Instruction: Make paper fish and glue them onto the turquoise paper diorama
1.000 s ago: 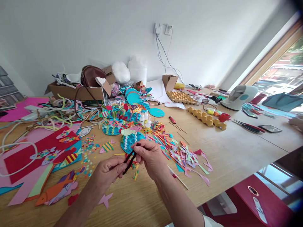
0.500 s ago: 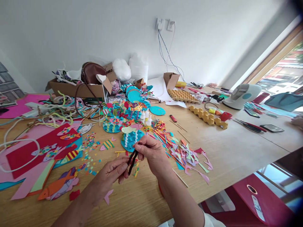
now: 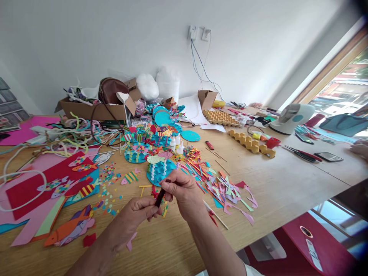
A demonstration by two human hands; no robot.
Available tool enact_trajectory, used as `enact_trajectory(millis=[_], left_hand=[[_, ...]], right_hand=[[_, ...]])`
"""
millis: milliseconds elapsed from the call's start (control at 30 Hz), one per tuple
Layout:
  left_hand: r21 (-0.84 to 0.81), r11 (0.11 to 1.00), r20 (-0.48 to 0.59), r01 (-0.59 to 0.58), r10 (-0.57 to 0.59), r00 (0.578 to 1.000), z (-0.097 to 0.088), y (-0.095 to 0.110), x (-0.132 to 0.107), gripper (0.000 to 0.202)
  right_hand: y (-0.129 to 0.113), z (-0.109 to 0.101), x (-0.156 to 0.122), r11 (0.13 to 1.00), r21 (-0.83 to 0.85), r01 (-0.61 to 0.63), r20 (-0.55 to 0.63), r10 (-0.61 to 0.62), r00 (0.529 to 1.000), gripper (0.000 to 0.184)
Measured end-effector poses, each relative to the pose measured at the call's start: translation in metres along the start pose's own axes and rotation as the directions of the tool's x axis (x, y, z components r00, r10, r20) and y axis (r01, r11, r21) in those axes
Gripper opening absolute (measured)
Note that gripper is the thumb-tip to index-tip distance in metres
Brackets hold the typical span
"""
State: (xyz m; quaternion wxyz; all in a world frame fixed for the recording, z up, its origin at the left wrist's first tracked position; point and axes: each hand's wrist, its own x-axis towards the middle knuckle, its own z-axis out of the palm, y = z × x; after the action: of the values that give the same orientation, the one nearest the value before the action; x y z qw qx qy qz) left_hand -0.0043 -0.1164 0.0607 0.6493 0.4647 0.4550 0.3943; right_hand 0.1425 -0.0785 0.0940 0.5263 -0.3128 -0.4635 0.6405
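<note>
A dark brown pipe cleaner (image 3: 160,197), bent double into a short bundle, is stretched between my two hands above the wooden table. My left hand (image 3: 140,210) pinches its lower end between thumb and fingers. At the upper end, the fingertips of my right hand (image 3: 181,191) are closed on it. Just beyond my fingers is a blue egg-carton piece (image 3: 161,172) with white wavy strips and paper fish on it. A striped paper fish (image 3: 130,176) lies to the left of my hands.
Coloured paper scraps (image 3: 230,188) and thin sticks lie to the right. White glue bottles (image 3: 177,145) stand behind the blue pieces. Farther off are yellow egg cartons (image 3: 250,142), scissors (image 3: 301,153) and a cardboard box (image 3: 86,112). Red paper (image 3: 28,188) covers the left side.
The two dark strands, spread apart before, now lie pressed together as one bundle. My left hand has shifted slightly right and closed around the lower end.
</note>
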Motion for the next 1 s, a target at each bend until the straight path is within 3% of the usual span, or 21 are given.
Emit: enact_trajectory(millis=[167, 433, 600, 833, 933, 1000], left_hand=[[0.017, 1.0, -0.027, -0.011, 0.011, 1.0, 0.001, 0.004, -0.002, 0.015], [0.02, 1.0, 0.016, -0.022, 0.022, 1.0, -0.001, 0.007, -0.003, 0.019], [0.002, 0.997, 0.005, -0.077, 0.077, 0.997, 0.0, 0.008, -0.003, 0.017], [-0.028, 0.988, -0.167, -0.151, 0.144, 0.975, 0.002, 0.004, 0.001, 0.02], [-0.158, 0.97, -0.285, -0.183, 0.133, 0.949, 0.003, -0.001, 0.0, 0.019], [-0.309, 0.931, -0.308, -0.194, 0.095, 0.947, 0.005, -0.003, -0.002, 0.019]], right_hand=[[-0.001, -0.003, 0.0, 1.0, -0.024, 0.011, 0.008, -0.011, 1.0, 0.02], [-0.01, -0.004, -0.003, 0.996, -0.082, -0.026, 0.062, 0.031, 0.998, 0.02], [-0.008, -0.002, -0.003, 0.989, -0.11, 0.102, 0.024, -0.1, 0.995, 0.017], [-0.009, -0.008, 0.002, 0.99, -0.023, 0.142, -0.101, -0.143, 0.985, 0.012], [-0.01, -0.01, 0.003, 0.992, 0.046, 0.12, -0.159, -0.111, 0.981, 0.013], [-0.008, -0.01, 0.003, 0.987, 0.12, 0.103, -0.193, -0.078, 0.978, 0.013]])
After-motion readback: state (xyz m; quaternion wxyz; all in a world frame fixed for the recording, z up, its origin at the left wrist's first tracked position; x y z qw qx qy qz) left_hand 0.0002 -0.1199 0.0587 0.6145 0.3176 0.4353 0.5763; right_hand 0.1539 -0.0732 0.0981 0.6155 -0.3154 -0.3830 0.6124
